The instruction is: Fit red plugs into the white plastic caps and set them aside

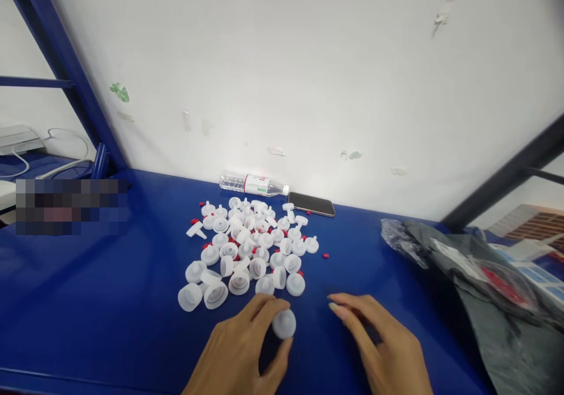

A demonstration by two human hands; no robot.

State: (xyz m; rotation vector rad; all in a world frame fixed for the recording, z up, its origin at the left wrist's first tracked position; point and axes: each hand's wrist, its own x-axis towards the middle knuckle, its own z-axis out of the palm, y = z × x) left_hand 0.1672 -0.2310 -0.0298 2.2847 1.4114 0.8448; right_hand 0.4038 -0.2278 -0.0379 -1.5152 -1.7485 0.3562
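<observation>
My left hand (251,342) pinches a white plastic nozzle cap (284,324) between thumb and fingers, just in front of a pile of similar caps. To its right, my right hand (381,339) hovers over the table with thumb and forefinger drawn together; whatever they may hold is too small or hidden to make out. The heap of white nozzle caps (239,283) lies in several orientations, some showing their hollow undersides and others their spouts. Small red tips are scattered among them, and one red tip (325,255) lies apart to the right.
A clear plastic bottle (255,184) lies on its side near the wall, beside a dark phone (311,203). On the right, grey plastic bags (497,301) cover the edge of the blue table (110,313). Blue frame posts (74,60) rise on the left.
</observation>
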